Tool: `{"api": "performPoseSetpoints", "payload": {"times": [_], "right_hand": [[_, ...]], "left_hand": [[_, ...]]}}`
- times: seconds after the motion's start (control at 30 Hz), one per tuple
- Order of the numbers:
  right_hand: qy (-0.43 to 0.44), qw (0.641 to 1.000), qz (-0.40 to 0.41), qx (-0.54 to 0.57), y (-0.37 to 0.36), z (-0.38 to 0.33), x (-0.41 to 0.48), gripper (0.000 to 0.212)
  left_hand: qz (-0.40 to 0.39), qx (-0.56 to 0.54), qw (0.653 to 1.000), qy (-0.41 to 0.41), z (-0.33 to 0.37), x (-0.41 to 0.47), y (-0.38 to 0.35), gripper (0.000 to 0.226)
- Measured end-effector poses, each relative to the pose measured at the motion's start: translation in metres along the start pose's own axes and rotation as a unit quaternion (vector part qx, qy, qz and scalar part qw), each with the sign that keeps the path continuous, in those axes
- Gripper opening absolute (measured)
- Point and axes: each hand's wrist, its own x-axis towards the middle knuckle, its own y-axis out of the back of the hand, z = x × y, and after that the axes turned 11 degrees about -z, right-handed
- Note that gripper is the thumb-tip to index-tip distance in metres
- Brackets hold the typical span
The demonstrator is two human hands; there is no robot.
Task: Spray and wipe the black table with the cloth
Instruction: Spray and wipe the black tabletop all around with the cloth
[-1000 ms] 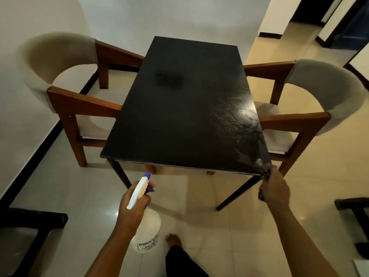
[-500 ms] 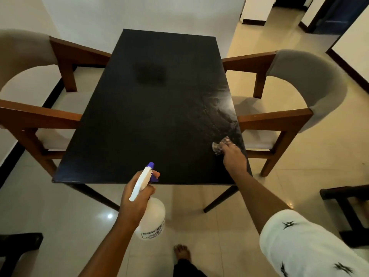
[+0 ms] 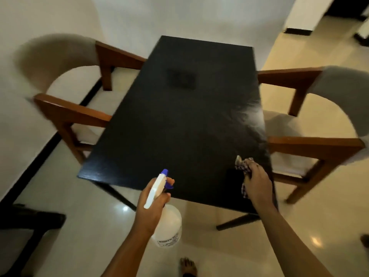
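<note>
Black table fills mid-frame, with a wet sheen only along its right edge, so I'd guess most of it is left to spray and wipe. Lower centre, the left hand grips the spray bottle just off the near edge. The right hand holds the bunched cloth on the near right corner.

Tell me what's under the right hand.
A checked cloth, bunched under the right hand on the table. The surface beneath the cloth is covered.
</note>
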Motion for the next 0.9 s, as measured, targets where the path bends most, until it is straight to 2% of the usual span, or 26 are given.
{"api": "performPoseSetpoints", "payload": {"times": [0.2,0.3,0.4,0.57,0.67,0.77,0.83,0.9], "right_hand": [[0.110,0.978,-0.158,-0.078,-0.082,-0.155,0.017,0.046],[0.144,0.962,-0.206,-0.111,-0.119,-0.239,0.020,0.049],[0.190,0.943,-0.240,-0.134,-0.159,-0.318,0.019,0.048],[0.316,0.882,-0.294,-0.188,-0.237,-0.434,-0.012,0.037],[0.385,0.834,-0.368,-0.140,-0.280,-0.490,-0.049,0.033],[0.333,0.813,-0.478,0.017,-0.313,-0.527,-0.093,0.032],[0.217,0.796,-0.542,0.162,-0.336,-0.551,-0.121,0.022],[0.080,0.743,-0.598,0.292,-0.353,-0.578,-0.144,0.017]], "left_hand": [[0.162,-0.031,0.986,0.036,-0.003,-0.024,0.065,0.037],[0.240,-0.048,0.969,0.047,-0.014,-0.037,0.108,0.025],[0.287,-0.049,0.954,0.064,-0.030,-0.051,0.157,0.042],[0.334,-0.053,0.941,0.027,-0.039,-0.066,0.240,0.037],[0.367,-0.072,0.928,0.012,-0.049,-0.079,0.298,0.034],[0.410,-0.083,0.908,-0.005,-0.058,-0.097,0.355,0.023],[0.450,-0.073,0.890,-0.002,-0.069,-0.112,0.397,0.021],[0.490,-0.069,0.869,0.004,-0.076,-0.125,0.440,0.020]]}}
